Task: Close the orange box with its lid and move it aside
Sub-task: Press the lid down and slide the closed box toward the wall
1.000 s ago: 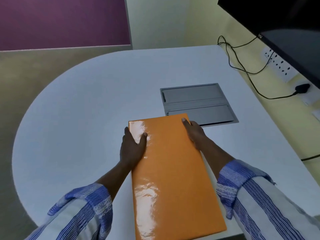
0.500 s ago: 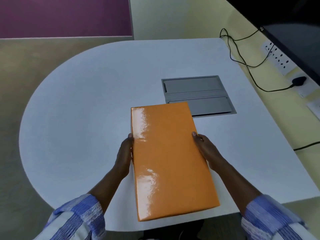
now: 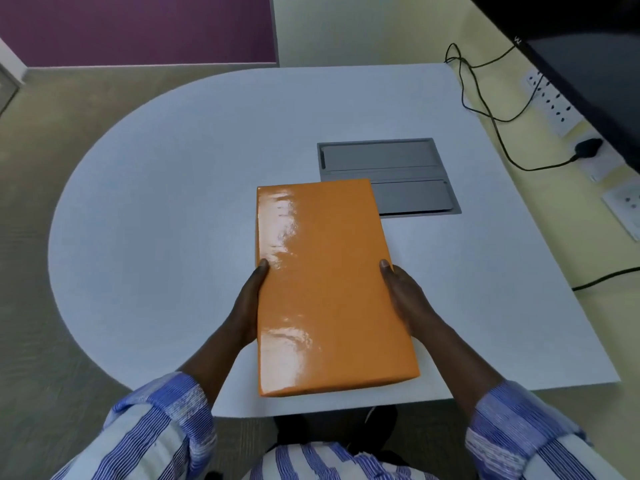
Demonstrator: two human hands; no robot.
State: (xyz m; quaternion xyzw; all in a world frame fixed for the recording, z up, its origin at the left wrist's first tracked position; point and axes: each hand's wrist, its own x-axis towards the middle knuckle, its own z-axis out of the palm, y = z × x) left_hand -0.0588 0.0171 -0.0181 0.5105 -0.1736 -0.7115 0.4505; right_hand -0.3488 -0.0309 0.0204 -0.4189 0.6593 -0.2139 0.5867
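A glossy orange box, long and flat with its lid on, lies lengthwise in the middle of the white table. My left hand presses against its left long side, thumb tip on the top edge. My right hand clasps the right long side the same way. Both hands grip the box between them. The fingers under or behind the box sides are hidden. The far right corner of the box overlaps the grey panel.
A grey metal cable panel is set flush in the table beyond the box. Black cables run along the right edge to wall sockets. A dark monitor hangs at the top right. The table's near edge is just below the box.
My hands have slid back from the far end of the box to its long sides. The box has moved away from me, with its near end now on the table.
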